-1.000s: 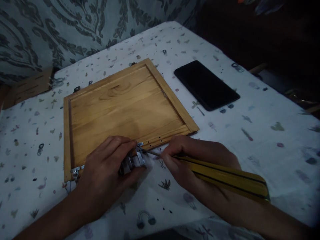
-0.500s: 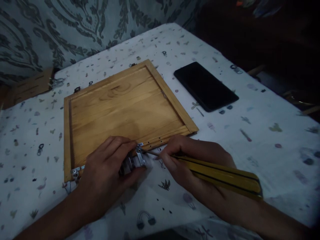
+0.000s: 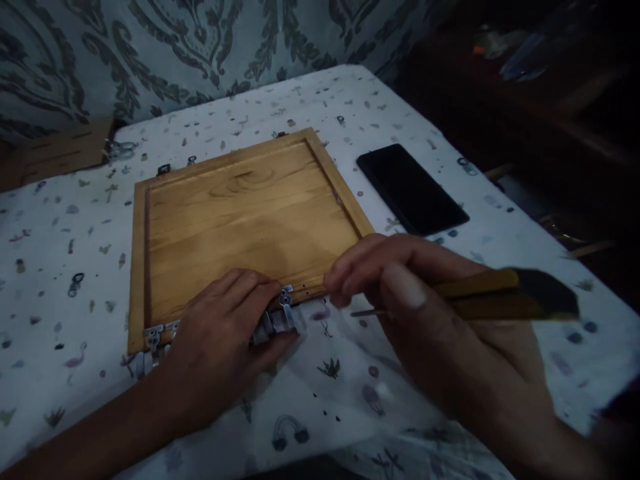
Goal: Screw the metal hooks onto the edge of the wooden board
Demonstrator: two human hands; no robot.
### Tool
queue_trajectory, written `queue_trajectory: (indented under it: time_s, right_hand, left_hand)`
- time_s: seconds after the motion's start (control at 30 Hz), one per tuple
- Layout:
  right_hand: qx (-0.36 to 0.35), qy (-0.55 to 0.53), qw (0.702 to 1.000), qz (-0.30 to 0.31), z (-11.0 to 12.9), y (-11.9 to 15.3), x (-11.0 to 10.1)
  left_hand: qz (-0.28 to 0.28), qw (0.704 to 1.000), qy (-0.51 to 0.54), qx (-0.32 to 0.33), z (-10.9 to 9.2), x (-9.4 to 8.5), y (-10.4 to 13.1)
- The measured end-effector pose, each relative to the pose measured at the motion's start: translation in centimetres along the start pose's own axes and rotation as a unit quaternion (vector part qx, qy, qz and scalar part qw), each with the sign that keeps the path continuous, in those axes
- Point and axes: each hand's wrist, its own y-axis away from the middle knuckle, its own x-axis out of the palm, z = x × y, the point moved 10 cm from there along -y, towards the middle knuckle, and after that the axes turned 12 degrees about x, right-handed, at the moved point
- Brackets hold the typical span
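Clamping metal fitting point(image 3: 285, 307) in left hand point(image 3: 220, 340), gripping screwdriver point(image 3: 483, 293) in right hand point(image 3: 450, 340) — now brace firmly, aim square!

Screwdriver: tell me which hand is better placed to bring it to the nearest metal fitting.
Right, I'd judge: the right hand holds the screwdriver, pointed toward that metal fitting, while the left hand grips the fitting.

No readable text, label, brand, number or sign on anything in view.
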Motion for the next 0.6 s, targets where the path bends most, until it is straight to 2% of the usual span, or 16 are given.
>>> queue_trajectory:
  time_s: [0.07, 0.13, 0.3, 0.5, 0.6]
  right_hand:
    - [0.038, -0.095, 0.995, 0.0, -0.4, -0.8, 0.5]
    - [0.059, -0.14, 0.988, -0.035, -0.3, -1.5, 0.4]
    - [0.08, -0.138, 0.985, -0.063, 1.1, -3.1, 0.5]
    - [0.101, -0.165, 0.981, -0.008, 1.1, -3.7, 1.7]
    - [0.085, -0.111, 0.99, 0.022, 1.2, -3.7, 2.3]
  left_hand:
    - [0.008, 1.0, 0.006, -0.01, 0.2, 0.2, 0.1]
    - [0.011, 1.0, 0.01, -0.018, 0.3, 0.3, 0.2]
    - [0.009, 1.0, 0.008, -0.02, 0.4, 0.4, 0.5]
    - [0.018, 1.0, -0.004, -0.017, 0.4, 0.6, 0.4]
    - [0.013, 1.0, -0.004, -0.005, 0.2, 0.4, 0.3]
